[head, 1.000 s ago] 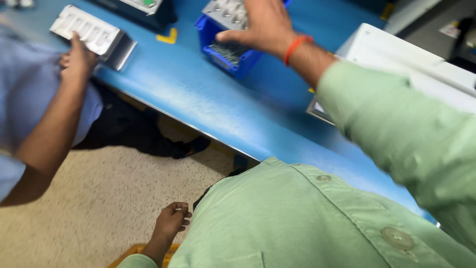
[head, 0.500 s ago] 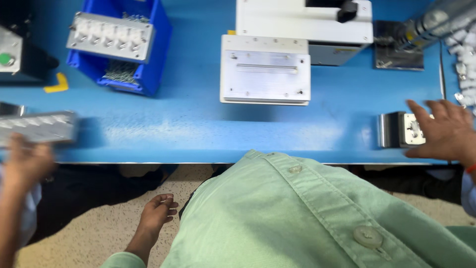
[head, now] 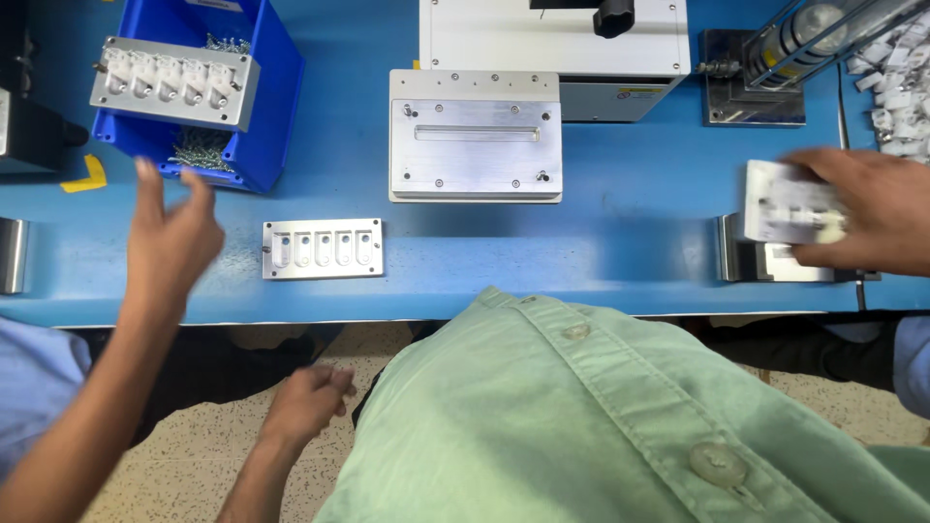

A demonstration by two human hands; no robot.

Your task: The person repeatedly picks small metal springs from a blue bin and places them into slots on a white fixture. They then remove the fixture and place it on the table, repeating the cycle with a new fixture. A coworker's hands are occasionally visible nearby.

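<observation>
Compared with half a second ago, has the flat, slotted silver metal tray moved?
Yes. The silver metal tray was left of the blue plastic bin. Now it lies at the bin's lower right on the blue table, with no hand on it.

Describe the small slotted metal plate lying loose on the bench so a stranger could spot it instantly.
On the blue workbench, find the large aluminium fixture block at its centre. Nearer the front edge and leftwards lies the small metal plate. Unlike the similar plate atop the blue bin, it rests directly on the bench.
</observation>
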